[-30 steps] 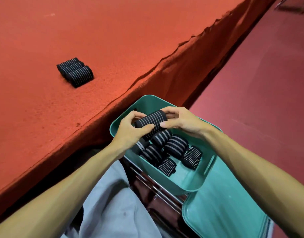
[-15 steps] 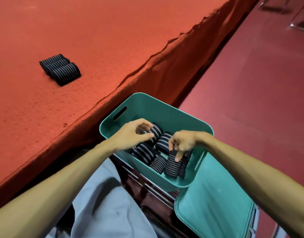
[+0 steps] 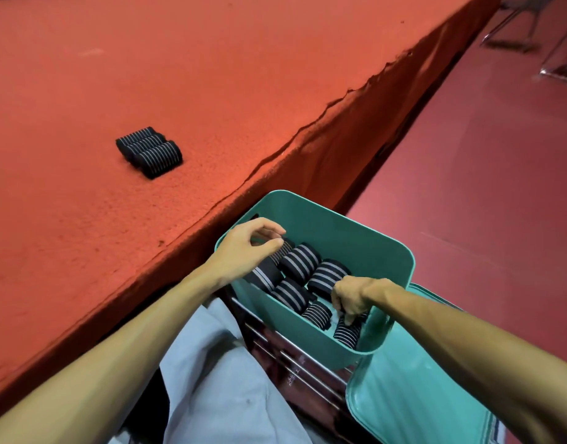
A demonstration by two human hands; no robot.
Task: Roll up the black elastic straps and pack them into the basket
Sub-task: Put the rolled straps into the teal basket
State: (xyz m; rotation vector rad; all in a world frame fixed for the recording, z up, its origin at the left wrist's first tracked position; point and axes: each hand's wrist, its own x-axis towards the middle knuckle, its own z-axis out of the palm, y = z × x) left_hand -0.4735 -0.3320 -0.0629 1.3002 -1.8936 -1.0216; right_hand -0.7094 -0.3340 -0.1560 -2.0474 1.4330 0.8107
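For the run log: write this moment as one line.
left hand: over rolls at basket far end | right hand: fingers pressing near-end roll | loose rolls: on table

- The table is covered in red-orange felt-like cloth, which hangs over its near edge in a wrinkled fold.
- A small cluster of rolled black straps with thin white stripes lies directly on the table, side by side and touching, well back from the near edge.
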